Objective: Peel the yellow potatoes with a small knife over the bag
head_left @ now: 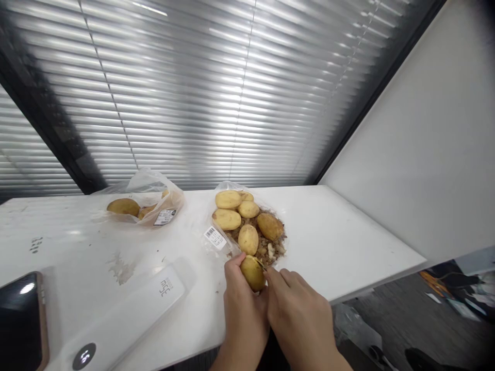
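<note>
My left hand (245, 296) is wrapped round a partly peeled potato (252, 274), holding it above the table's front part. Closed at the potato's right side is my right hand (296, 304); a thin, dark-edged peeling tool (263, 267) shows at its fingertips, mostly hidden. Just beyond the hands, several peeled potatoes (227, 219) lie on a clear plastic bag (222, 186). A browner, unpeeled potato (270, 226) rests to their right on a heap of brown peelings (273, 248). The bag carries a white barcode label (215, 237).
Another plastic bag (170, 193) with unpeeled potatoes (124, 206) stands at the back left of the white table (320, 232). A long white device (131, 314) and a phone (21, 322) lie at the front left. A white partition (410, 129) and blinds (193, 93) border the table.
</note>
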`<state>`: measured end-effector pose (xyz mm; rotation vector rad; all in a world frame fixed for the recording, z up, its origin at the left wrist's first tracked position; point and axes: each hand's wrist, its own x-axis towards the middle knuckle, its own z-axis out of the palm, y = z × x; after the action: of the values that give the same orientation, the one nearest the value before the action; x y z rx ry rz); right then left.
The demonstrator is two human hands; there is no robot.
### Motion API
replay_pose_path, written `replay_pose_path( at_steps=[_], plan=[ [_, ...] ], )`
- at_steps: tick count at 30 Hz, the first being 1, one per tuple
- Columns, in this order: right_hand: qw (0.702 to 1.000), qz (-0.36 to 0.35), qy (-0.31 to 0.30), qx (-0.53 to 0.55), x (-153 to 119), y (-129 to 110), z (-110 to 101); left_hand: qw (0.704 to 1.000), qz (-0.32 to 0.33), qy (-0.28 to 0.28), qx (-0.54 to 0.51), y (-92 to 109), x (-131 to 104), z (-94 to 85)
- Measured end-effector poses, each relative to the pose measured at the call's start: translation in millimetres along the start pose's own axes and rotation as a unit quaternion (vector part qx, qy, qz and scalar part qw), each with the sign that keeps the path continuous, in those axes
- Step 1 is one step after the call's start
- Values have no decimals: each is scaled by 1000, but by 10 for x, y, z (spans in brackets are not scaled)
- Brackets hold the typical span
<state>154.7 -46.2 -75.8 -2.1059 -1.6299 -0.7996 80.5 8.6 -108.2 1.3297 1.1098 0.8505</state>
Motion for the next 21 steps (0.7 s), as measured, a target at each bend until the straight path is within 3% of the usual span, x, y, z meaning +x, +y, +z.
replay_pose_path(
  at_steps=[21],
  plan=[
    [1000, 4, 0, 6, -41, 42, -23, 1000, 4, 2, 8, 3, 12, -7]
  ],
)
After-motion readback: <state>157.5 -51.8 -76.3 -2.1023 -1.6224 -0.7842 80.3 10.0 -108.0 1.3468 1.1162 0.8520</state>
